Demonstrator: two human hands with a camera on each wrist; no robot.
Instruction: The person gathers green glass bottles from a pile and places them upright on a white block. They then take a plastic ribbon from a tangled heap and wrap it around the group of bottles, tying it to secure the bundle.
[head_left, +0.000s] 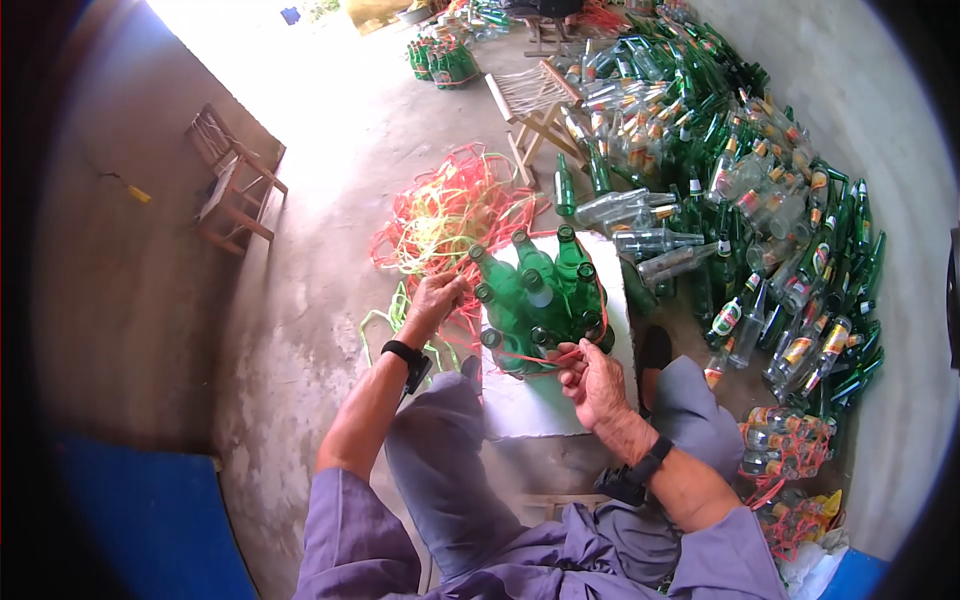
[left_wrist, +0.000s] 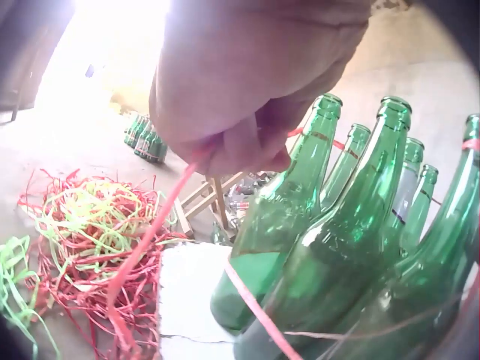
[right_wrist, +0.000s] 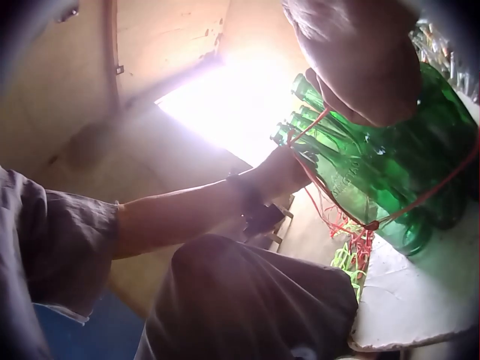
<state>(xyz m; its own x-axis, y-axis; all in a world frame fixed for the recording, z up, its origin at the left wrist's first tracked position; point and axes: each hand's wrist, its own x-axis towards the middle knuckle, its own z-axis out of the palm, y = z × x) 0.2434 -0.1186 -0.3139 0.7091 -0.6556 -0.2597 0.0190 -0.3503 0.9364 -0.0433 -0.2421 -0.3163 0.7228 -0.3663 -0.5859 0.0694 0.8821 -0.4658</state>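
Observation:
A cluster of several green glass bottles point(head_left: 505, 312) stands upright on a white-topped stool point(head_left: 530, 408) between the knees. Red plastic strap point(left_wrist: 156, 234) runs around the bottles and up to both hands. At the cluster's left side, my left hand point(head_left: 438, 302) pinches the strap in curled fingers, near the bottle necks. My right hand point(head_left: 598, 390) holds the strap between thumb and fingers at the near right edge of the cluster. In the right wrist view a small knot point(right_wrist: 371, 225) in the strap shows low against the bottles.
Loose red and yellow-green strap point(head_left: 450, 215) lies heaped on the floor ahead. Many green and clear bottles point(head_left: 740, 200) are piled along the right wall. A folding stool point(head_left: 535, 92) and a bound bottle bundle point(head_left: 442, 62) stand farther off; a wooden chair point(head_left: 235, 190) is left.

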